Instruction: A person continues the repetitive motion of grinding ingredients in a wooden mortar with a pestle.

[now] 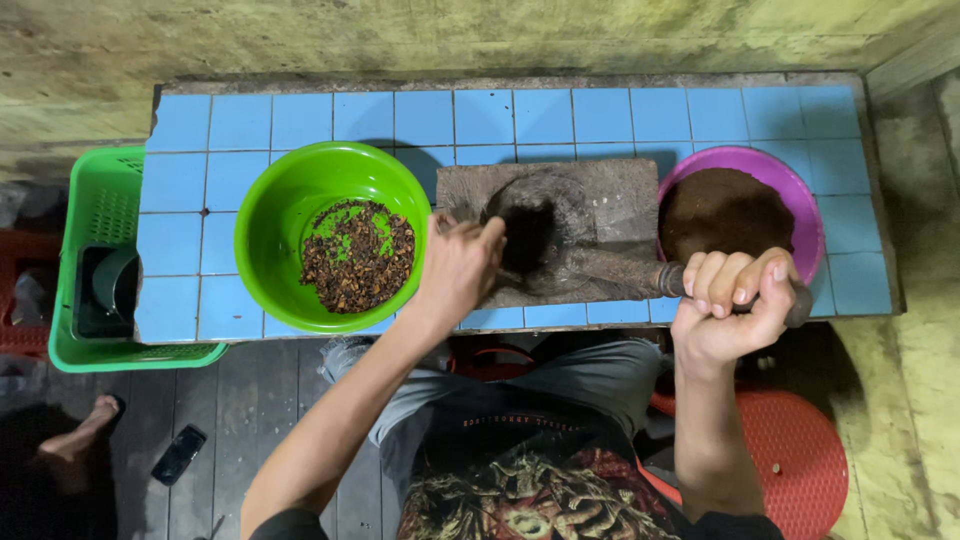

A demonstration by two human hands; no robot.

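Blue tiles (600, 115) cover the low table, and a grey stone slab (610, 215) with a round hollow is taken as the landmark. Nearest to the camera, just below and right of the slab, the right hand (728, 305) is seen; its fingers (722, 280) are closed fully around the end of a long stone pestle (620, 270), which lies across the lower part of the slab. The pestle is judged to be heavy, stiff and rough, so it is not slippery, and it is best held at this thick outer end. At the slab's left edge the left hand (460, 265) is placed, with its fingers (488, 238) bent and drawn together at the rim of the hollow (530, 230); whether something is pinched between them cannot be told. Left of the slab a green bowl (270, 235) with dark dry spice pieces (357, 258) is standing. Right of the slab a purple bowl (805, 215) with fine brown powder (725, 212) is found. Far to the left of the slab a green basket (100, 210) is hanging beside the table.
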